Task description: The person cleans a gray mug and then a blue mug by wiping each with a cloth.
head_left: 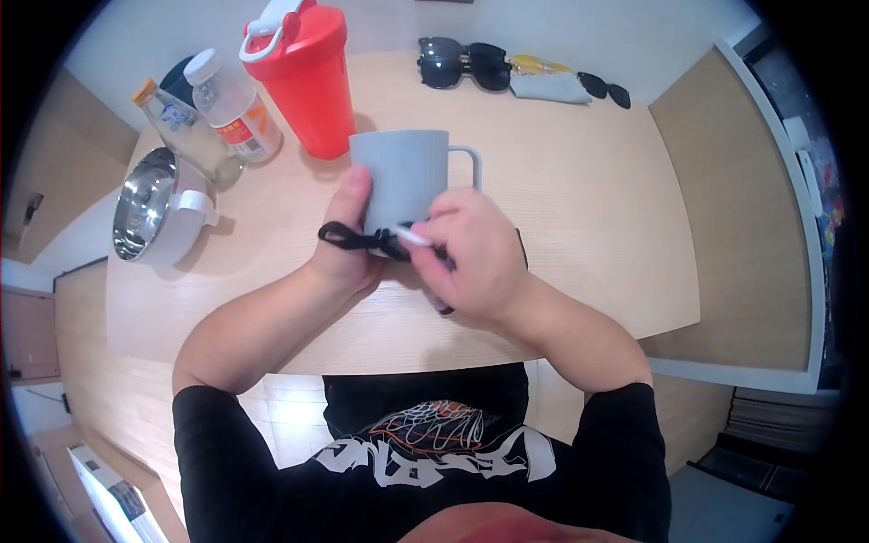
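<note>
A grey mug (400, 172) with its handle to the right is near the middle of the table. My left hand (348, 244) is closed around the mug's left side, thumb up along its wall. Low across the front of the mug runs a black strap (348, 237), with a loop sticking out to the left over my left hand. My right hand (475, 249) is closed in a pinch in front of the mug's lower right, on a small white stick-like thing (409, 235). My fingers hide part of this thing and the strap. Something dark shows under my right hand.
At the back left stand a red shaker bottle (312, 86), a white-capped plastic bottle (237, 109), a glass bottle (195, 136) and a white-handled steel bowl (149, 208). Sunglasses (463, 65) and smaller dark glasses (604, 89) lie along the back. A wooden side panel (742, 199) bounds the right.
</note>
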Action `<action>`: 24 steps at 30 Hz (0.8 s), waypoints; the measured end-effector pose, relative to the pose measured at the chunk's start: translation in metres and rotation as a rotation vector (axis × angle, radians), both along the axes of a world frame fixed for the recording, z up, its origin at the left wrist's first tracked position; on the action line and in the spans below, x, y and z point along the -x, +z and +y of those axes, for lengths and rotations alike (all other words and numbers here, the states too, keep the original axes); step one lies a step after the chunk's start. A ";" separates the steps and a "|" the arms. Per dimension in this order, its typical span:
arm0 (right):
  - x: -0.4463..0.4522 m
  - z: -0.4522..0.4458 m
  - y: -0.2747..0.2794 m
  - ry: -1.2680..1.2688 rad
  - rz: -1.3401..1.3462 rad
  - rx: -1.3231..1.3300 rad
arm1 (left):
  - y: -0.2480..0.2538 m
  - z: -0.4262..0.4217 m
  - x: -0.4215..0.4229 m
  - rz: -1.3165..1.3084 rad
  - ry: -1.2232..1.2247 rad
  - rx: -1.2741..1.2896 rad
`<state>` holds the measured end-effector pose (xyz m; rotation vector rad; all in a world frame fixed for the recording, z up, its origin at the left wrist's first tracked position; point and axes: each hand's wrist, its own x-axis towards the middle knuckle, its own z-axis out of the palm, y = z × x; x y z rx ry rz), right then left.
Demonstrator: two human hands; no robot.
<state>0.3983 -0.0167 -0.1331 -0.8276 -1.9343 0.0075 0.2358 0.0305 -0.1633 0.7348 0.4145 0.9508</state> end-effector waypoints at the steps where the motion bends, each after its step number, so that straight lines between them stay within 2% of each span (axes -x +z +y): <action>1: -0.003 0.003 0.002 -0.032 0.042 0.027 | -0.005 -0.002 -0.004 0.025 0.017 -0.021; 3: -0.008 0.010 0.008 -0.093 0.137 0.058 | -0.004 -0.007 -0.008 0.152 0.043 -0.118; 6: -0.014 0.015 0.009 -0.137 0.280 0.122 | 0.007 -0.017 -0.013 0.185 0.071 -0.282; 10: -0.006 0.008 0.007 -0.064 0.274 0.102 | 0.001 -0.014 -0.009 0.023 0.101 -0.226; 14: 0.006 -0.005 0.001 0.008 0.187 0.281 | 0.000 -0.003 0.002 0.120 0.184 -0.149; 17: 0.004 -0.005 0.002 0.020 0.120 0.406 | -0.010 0.017 0.009 0.042 0.128 -0.160; 20: -0.012 0.000 0.007 0.111 0.278 0.660 | -0.004 0.017 0.004 0.000 0.218 -0.131; 21: -0.018 0.006 0.011 0.026 0.247 0.395 | -0.001 0.011 -0.001 -0.023 0.250 -0.130; 22: -0.022 0.007 0.012 0.052 0.555 0.446 | 0.000 0.007 -0.004 -0.047 0.282 -0.128; 23: -0.030 0.019 0.009 -0.031 0.689 0.284 | -0.005 0.007 0.000 -0.063 0.212 -0.144; 24: -0.037 0.025 0.013 -0.145 0.904 0.269 | -0.007 0.008 0.002 -0.051 0.198 -0.187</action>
